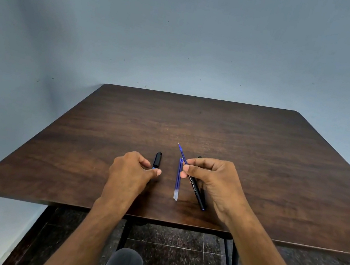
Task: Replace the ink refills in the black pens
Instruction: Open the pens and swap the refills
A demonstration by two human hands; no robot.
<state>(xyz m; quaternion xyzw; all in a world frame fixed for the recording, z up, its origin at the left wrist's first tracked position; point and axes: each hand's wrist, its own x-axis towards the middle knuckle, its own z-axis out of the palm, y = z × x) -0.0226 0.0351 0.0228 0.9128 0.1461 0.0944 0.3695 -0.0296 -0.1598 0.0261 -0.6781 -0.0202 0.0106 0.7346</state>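
Observation:
My right hand [212, 180] holds a black pen barrel [197, 192] tilted over the table. A blue refill [181, 151] sticks out of its upper end, tip pointing away, and my thumb and forefinger pinch where refill meets barrel. Two blue refills [177, 180] lie side by side on the table just left of that hand. A second black pen [157, 159] lies further left; my left hand [131, 171] rests on the table with thumb and forefinger closed around the pen's near end, where a bit of blue shows. A black tip [199, 157] peeks out behind my right hand.
The dark wooden table [259, 146] stands against a blue-grey wall [184, 41]. Its front edge runs just past my forearms. Below are black metal legs, a dark tiled floor and my knees.

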